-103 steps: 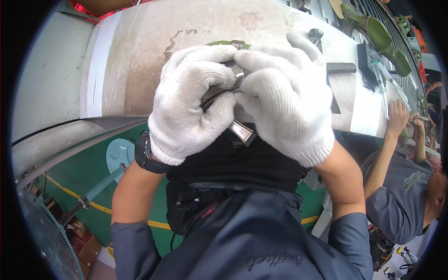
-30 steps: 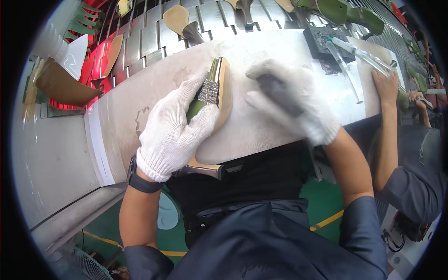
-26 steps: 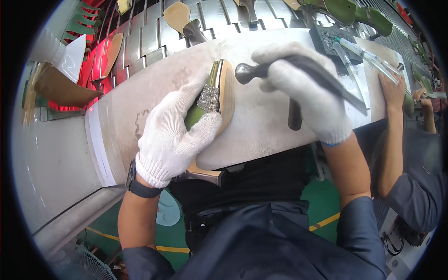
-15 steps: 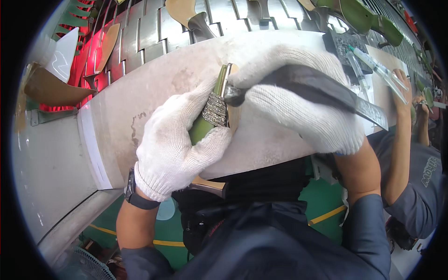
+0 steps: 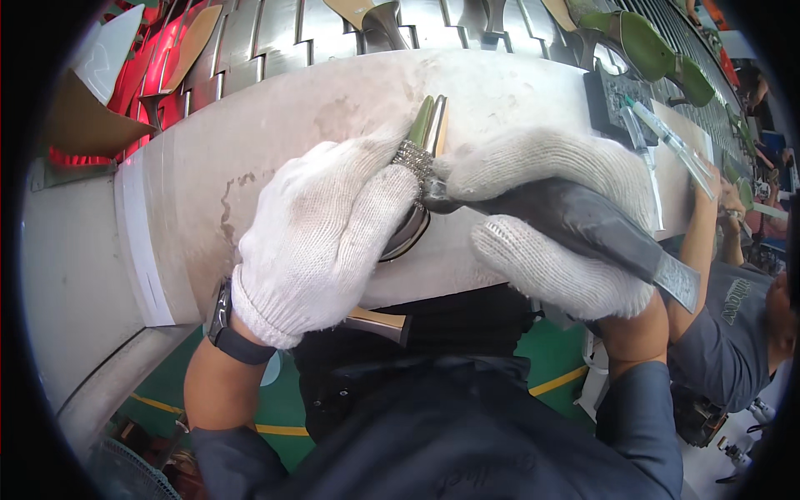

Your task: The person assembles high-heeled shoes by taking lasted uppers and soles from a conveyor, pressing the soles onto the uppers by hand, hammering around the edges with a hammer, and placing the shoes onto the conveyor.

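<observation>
My white-gloved left hand (image 5: 321, 212) is closed around a shoe (image 5: 422, 121) with a green upper side and a shiny metallic edge. A glittering strap (image 5: 412, 158) crosses it beside my thumb. Much of the shoe is hidden by the glove; a dark glossy curved part (image 5: 410, 236) shows below. In my gloved right hand (image 5: 575, 158) is a dark hand tool (image 5: 575, 218) with a rounded tip and a flat, flared metal end. That tip meets the shoe's side at the strap. The tool's exact kind cannot be made out.
A pale worktop (image 5: 333, 92) lies beneath my hands. Beyond it runs a slatted metal conveyor (image 5: 275, 37) carrying tan and green shoe parts. Syringes (image 5: 667, 133) lie by a dark block (image 5: 607, 104) at right. A co-worker's arm (image 5: 698, 250) is close on that side.
The shoe has turned in my left hand, hiding the green area below the strap and showing a dark curved part. My right hand and the tool have moved slightly down.
</observation>
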Demonstrator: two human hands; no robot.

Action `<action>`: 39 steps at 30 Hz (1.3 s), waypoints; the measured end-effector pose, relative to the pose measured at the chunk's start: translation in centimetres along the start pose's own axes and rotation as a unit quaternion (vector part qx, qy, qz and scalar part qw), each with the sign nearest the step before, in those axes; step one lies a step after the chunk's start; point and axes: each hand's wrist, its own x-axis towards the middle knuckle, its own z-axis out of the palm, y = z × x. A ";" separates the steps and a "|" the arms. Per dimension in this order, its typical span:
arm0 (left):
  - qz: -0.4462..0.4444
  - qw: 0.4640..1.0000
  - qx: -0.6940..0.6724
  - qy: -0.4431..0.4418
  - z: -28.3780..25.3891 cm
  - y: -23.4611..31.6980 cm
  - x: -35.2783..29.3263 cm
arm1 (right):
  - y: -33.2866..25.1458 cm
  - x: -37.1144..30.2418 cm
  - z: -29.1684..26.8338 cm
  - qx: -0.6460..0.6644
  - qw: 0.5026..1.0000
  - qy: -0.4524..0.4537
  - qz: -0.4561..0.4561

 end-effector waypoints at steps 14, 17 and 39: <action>0.025 0.999 -0.040 -0.010 0.0 -0.8 -0.8 | -0.7 -0.8 2.0 -0.145 0.981 0.053 -0.119; -0.058 0.992 -0.108 -0.042 -0.3 -0.2 0.1 | -0.6 -0.9 2.2 -0.170 0.971 0.068 -0.151; -0.052 0.987 -0.144 0.041 -0.3 -3.6 -3.5 | 2.4 -3.1 12.4 -0.096 0.960 0.162 -0.208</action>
